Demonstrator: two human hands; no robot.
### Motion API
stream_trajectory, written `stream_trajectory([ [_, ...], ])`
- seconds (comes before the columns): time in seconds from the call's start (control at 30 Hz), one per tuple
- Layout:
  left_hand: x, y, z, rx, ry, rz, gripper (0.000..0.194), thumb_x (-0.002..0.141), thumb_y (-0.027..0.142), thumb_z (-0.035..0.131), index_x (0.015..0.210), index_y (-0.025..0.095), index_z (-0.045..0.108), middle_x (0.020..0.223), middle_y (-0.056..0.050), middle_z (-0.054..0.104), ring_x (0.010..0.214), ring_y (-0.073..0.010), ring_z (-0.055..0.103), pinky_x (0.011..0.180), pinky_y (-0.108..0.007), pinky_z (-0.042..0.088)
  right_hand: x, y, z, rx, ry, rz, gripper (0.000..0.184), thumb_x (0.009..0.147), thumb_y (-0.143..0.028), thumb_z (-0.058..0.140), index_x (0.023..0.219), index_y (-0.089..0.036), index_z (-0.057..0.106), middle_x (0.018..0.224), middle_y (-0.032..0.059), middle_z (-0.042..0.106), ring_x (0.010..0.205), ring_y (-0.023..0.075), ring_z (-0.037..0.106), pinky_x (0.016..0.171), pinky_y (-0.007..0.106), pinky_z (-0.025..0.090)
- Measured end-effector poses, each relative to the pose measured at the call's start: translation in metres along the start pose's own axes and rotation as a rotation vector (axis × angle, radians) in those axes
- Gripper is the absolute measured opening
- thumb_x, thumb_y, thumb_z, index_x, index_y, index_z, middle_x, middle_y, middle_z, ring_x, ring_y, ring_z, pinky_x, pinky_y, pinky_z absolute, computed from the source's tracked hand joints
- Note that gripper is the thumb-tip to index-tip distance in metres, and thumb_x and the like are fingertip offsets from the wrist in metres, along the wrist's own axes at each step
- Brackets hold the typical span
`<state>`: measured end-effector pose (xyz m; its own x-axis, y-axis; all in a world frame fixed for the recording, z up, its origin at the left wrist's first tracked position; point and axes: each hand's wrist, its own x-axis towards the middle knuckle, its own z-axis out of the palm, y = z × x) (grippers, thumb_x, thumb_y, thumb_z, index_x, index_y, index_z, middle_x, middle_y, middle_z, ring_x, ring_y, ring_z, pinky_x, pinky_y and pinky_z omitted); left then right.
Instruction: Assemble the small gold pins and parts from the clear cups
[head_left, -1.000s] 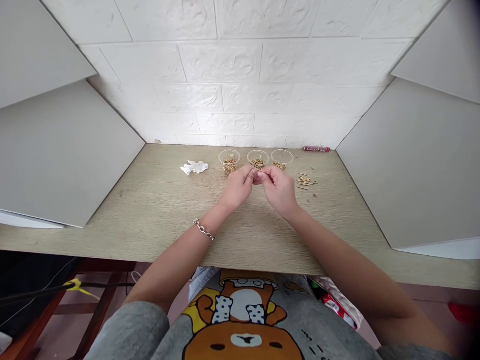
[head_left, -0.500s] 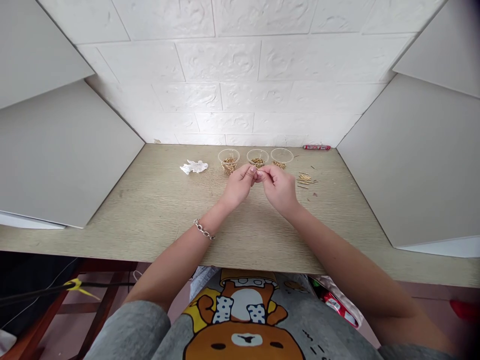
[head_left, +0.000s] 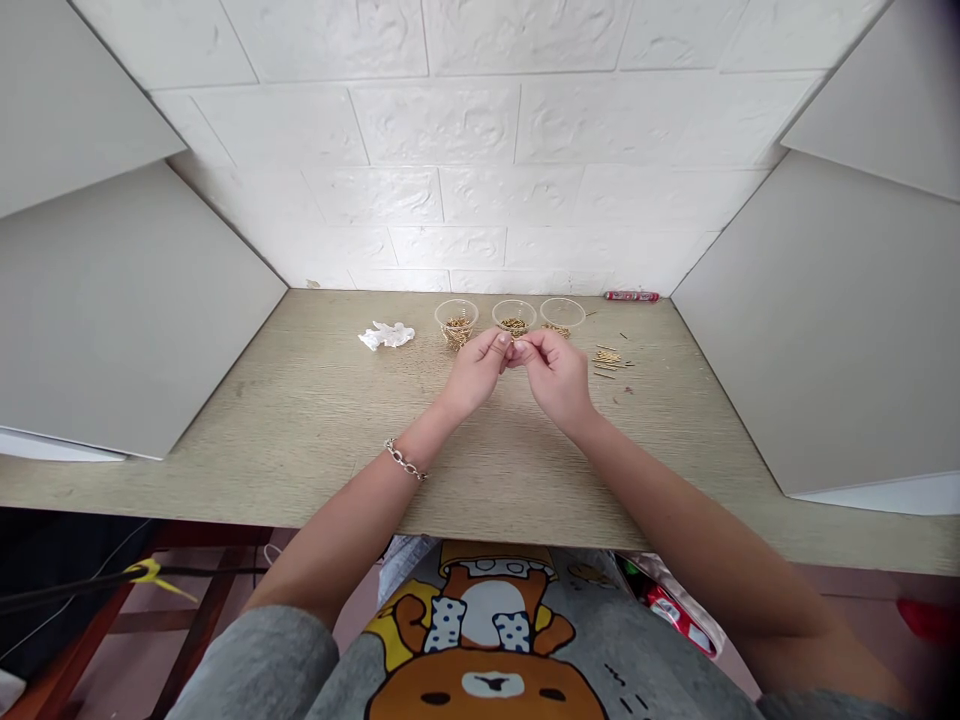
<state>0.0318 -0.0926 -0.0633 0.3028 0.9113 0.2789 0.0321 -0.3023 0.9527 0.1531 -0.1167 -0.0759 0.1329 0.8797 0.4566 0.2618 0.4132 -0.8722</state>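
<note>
My left hand (head_left: 480, 368) and my right hand (head_left: 553, 374) meet fingertip to fingertip over the middle of the desk, both pinched closed. Something small and gold-coloured shows between the fingertips, too tiny to name. Just behind the hands stand three clear plastic cups. The left cup (head_left: 456, 312) holds gold-coloured pieces, the middle cup (head_left: 514, 312) small darker gold pieces, and the right cup (head_left: 562, 312) some gold pieces, partly hidden by my right hand. A loose pile of thin gold pins (head_left: 609, 358) lies to the right of my right hand.
A crumpled white tissue (head_left: 387, 335) lies left of the cups. Near the wall at the right is a red wrapped tube (head_left: 631, 296). Grey panels (head_left: 810, 330) slant in on both sides of the wooden desk (head_left: 315, 430), with a white brick-patterned wall (head_left: 480, 120) behind.
The hands stay together in almost the same place, with only slight finger movement. The whole view has shifted very slightly.
</note>
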Motion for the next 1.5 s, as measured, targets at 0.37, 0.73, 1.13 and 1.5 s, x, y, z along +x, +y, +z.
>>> stream_trajectory([
  [0.37,0.003,-0.006,0.000,-0.311,-0.035,-0.214,0.039,0.088,0.041,0.042,0.058,0.017,0.037,0.049,0.004,0.037,0.048,-0.0077,0.035,0.053,-0.023,0.030,0.006,0.001,-0.004,-0.036,-0.019,0.040,0.015,0.082,-0.034,0.052,0.084,-0.020,0.056,0.076,0.0003,0.063,0.071,0.0140,0.060,0.070,0.030,0.047],
  [0.73,0.001,-0.004,0.001,-0.208,-0.112,-0.231,0.044,0.086,0.050,0.043,0.059,0.016,0.043,0.052,0.003,0.039,0.049,-0.0075,0.034,0.050,-0.023,0.028,0.004,0.000,0.002,-0.030,-0.140,0.073,0.011,0.085,-0.029,0.044,0.080,-0.020,0.048,0.065,-0.0021,0.057,0.061,0.0119,0.056,0.062,0.028,0.045],
  [1.13,-0.001,0.004,0.006,-0.243,-0.029,-0.268,0.030,0.086,0.027,0.044,0.059,0.015,0.043,0.054,0.003,0.039,0.051,-0.0060,0.036,0.051,-0.020,0.030,0.003,0.005,0.006,0.010,-0.108,0.082,0.013,0.086,-0.032,0.041,0.081,-0.021,0.044,0.066,-0.0025,0.055,0.063,0.0123,0.054,0.063,0.028,0.044],
  [1.5,0.003,0.003,0.001,-0.265,0.102,-0.271,0.021,0.079,0.023,0.045,0.060,0.016,0.044,0.055,0.003,0.041,0.052,-0.0069,0.038,0.053,-0.020,0.036,0.011,0.005,-0.005,-0.148,-0.139,0.085,0.021,0.085,-0.037,0.043,0.077,-0.020,0.051,0.068,-0.0012,0.057,0.059,0.0122,0.053,0.060,0.027,0.041],
])
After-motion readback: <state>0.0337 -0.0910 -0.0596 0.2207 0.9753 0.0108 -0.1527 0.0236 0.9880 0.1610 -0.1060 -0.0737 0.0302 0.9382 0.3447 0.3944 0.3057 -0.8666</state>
